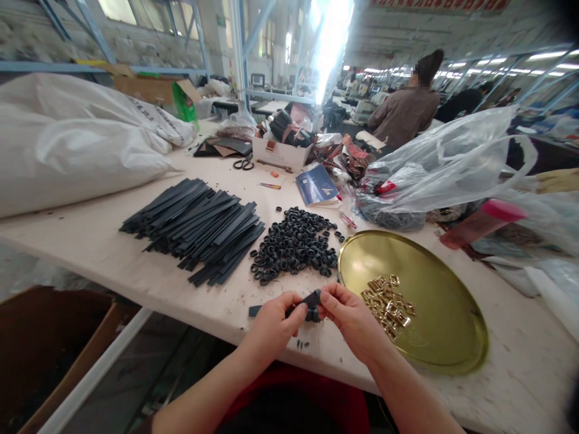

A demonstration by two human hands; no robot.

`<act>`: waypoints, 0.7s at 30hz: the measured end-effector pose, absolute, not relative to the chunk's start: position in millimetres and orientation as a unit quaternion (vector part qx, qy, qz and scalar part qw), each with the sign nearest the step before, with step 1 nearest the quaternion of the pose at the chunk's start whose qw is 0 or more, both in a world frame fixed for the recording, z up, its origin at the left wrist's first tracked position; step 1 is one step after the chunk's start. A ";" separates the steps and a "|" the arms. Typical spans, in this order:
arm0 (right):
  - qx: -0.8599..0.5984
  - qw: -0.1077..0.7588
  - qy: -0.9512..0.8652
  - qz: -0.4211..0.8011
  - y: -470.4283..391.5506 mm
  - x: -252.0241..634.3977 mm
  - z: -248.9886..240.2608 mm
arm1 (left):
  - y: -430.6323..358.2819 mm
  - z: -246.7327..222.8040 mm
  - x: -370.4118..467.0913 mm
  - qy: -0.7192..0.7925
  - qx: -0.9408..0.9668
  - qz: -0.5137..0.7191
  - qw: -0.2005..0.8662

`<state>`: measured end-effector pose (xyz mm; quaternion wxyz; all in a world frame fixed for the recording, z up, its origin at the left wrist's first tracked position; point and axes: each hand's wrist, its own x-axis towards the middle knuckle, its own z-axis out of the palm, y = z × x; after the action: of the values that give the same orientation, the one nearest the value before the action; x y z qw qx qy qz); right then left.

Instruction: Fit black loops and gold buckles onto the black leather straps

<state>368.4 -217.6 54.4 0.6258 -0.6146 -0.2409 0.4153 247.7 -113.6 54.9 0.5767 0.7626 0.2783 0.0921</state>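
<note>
Left grip [281,314] closed on a dark strap [310,298], right grip [341,306] pinching its end, apparently adjusting it; next move needs steady alignment; black loops [294,242] beyond.

Left hand [277,318] beside right [347,312] (both pinching)
</note>
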 end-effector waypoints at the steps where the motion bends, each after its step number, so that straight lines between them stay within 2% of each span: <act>1: -0.610 0.638 -0.230 0.411 -219.5 361.4 54.9 | -115.6 55.9 245.6 0.272 0.770 0.078 0.572; 5: -0.624 0.628 -0.239 0.400 -225.0 345.6 53.8 | -121.5 60.2 234.0 0.252 0.788 0.049 0.560; 14: -0.604 0.633 -0.232 0.426 -238.7 324.4 54.9 | -132.5 66.0 214.4 0.224 0.737 0.081 0.633; 18: -0.534 0.680 -0.182 0.469 -242.4 320.2 54.3 | -133.4 64.2 211.8 0.256 0.743 0.083 0.613; 21: -0.526 0.671 -0.147 0.502 -243.6 318.7 51.8 | -132.9 65.0 209.8 0.270 0.769 0.080 0.574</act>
<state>318.7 -243.6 51.8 0.6712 -0.5255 -0.1470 0.5018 209.8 -132.9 65.0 0.5739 0.7691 0.2698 0.0799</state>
